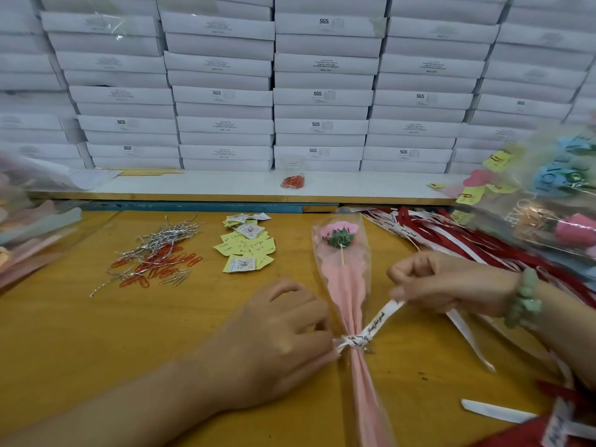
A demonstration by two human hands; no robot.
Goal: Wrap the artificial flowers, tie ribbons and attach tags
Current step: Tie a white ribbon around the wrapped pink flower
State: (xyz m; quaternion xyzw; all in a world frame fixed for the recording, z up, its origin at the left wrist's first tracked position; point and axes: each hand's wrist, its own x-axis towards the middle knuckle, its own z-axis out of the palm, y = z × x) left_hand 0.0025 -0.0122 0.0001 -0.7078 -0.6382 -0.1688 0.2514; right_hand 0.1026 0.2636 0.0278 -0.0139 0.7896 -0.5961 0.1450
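A pink artificial flower (339, 234) lies wrapped in a clear and pink sleeve (346, 285) on the yellow table (80, 333), stem toward me. A white printed ribbon (375, 324) is wound round the gathered neck of the wrap. My left hand (277, 337) pinches the ribbon's left end at the neck. My right hand (448, 282), with a green bead bracelet, grips the other end and holds it taut up to the right. Yellow and white tags (246, 250) lie in a loose pile left of the flower.
Silver twist ties (161, 240) and red paper clips (161, 266) lie at the left. Red and white ribbons (451, 233) spread at the right under finished wrapped flowers (561, 195). A clear cup of red clips (293, 179) stands on the white shelf before stacked white boxes (322, 95).
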